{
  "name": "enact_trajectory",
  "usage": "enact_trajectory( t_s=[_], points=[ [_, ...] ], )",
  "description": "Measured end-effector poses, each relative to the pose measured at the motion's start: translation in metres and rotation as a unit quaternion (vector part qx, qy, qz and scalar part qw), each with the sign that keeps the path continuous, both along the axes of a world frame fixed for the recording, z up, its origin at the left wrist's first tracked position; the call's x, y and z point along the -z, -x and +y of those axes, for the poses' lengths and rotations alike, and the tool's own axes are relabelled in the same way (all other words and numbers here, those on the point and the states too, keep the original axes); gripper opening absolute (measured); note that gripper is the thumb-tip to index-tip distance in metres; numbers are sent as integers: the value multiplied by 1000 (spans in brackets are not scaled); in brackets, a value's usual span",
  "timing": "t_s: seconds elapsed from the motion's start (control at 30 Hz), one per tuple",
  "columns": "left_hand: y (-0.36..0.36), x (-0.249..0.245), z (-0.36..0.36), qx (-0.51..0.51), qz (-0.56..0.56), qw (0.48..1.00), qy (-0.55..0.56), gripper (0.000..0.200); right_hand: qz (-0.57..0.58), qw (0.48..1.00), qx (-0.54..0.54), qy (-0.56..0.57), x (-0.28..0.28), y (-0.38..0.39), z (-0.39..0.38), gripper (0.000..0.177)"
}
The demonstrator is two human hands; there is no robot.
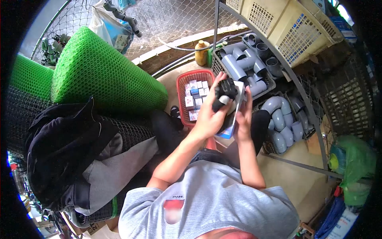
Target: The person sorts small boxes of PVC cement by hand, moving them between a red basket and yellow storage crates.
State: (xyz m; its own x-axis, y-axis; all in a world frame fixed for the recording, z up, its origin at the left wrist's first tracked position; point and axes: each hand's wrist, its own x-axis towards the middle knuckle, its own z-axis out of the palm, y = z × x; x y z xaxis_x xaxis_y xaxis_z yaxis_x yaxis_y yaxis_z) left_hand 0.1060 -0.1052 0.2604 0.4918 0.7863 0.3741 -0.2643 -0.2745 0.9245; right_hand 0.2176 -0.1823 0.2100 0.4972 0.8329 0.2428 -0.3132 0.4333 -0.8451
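My left hand is closed around a black ribbed piece, which looks like a round fitting or cap with a dark stub beside it. Against its right side stands a small white and blue box, tilted on edge. My right hand grips this box from the right, fingers pointing up along its face. Both hands are close together over my lap. Just beyond them on the floor, a red plastic basket holds several small white boxes. My palms hide the lower part of the black piece.
Grey pipe fittings fill a dark crate at the upper right, with grey elbows below it. Green mesh rolls and a black jacket lie on the left. A yellow bottle stands behind the basket. A metal frame bar crosses the right.
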Motion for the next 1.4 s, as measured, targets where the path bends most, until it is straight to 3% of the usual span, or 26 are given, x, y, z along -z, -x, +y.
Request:
enact_trajectory(
  t_s=[0.07,0.1,0.17,0.2,0.27,0.33,0.37,0.43,0.5,0.53,0.6,0.67,0.73,0.8,0.83,0.87,0.9,0.93,1.0,1.03,1.07,1.2,1.27,1.3,1.33,1.4],
  points=[
    [4,20,-17,37,63,990,118,50,13,999,32,40,9,-7,2,98],
    [9,27,-26,61,57,991,108,46,11,999,39,11,36,-16,5,89],
    [17,27,-38,88,89,990,69,41,175,983,-47,18,48,-18,2,71],
    [9,28,-38,51,48,997,-22,37,254,963,-88,33,53,-19,-4,69],
    [16,32,-29,71,98,992,20,30,307,945,-104,50,47,-8,-11,68],
    [8,33,-8,3,90,994,69,25,378,911,-163,15,69,-1,-20,64],
    [7,28,9,-2,122,986,113,30,388,915,-106,37,53,11,-16,61],
    [8,28,14,-6,154,975,160,38,396,911,-115,-5,56,12,-13,61],
    [7,41,7,-15,70,997,11,59,413,908,-71,-26,45,9,-2,66],
    [14,45,-1,51,80,995,20,76,419,907,-40,-32,30,6,4,69],
    [35,37,-12,145,108,979,-90,77,342,936,-88,-15,31,-19,3,79],
    [42,29,-20,201,83,971,-99,74,394,911,-123,-29,19,-21,1,81],
    [38,32,-6,207,84,967,-119,71,375,910,-178,20,43,-23,-2,75],
    [28,26,18,96,81,984,-125,71,449,878,-155,61,34,3,-4,70],
    [22,26,31,43,78,991,-103,71,405,897,-171,53,62,2,-5,67],
    [18,31,42,-9,75,994,-80,71,425,875,-231,16,60,6,-9,73],
    [17,40,48,-20,61,997,-42,73,419,883,-211,13,61,8,-5,71],
    [18,52,43,-21,60,997,-43,73,413,891,-189,12,63,10,-2,69],
    [20,71,20,-3,85,992,92,76,463,870,-164,-40,79,-6,7,67],
    [21,68,2,18,61,987,145,73,443,895,-42,-1,60,-4,19,66],
    [24,65,-14,38,38,979,198,69,402,912,-83,-24,61,-14,22,67],
    [39,51,-18,77,101,991,32,70,407,905,-118,37,86,-31,19,68],
    [34,59,4,5,94,995,28,68,417,887,-195,41,72,-14,8,66],
    [24,68,15,-60,60,996,22,66,353,915,-162,110,83,-11,5,64],
    [19,65,23,-67,40,989,128,55,324,929,-124,130,85,0,3,60],
    [17,78,32,-85,88,970,208,33,203,954,-106,192,117,-1,6,59]
  ],
)
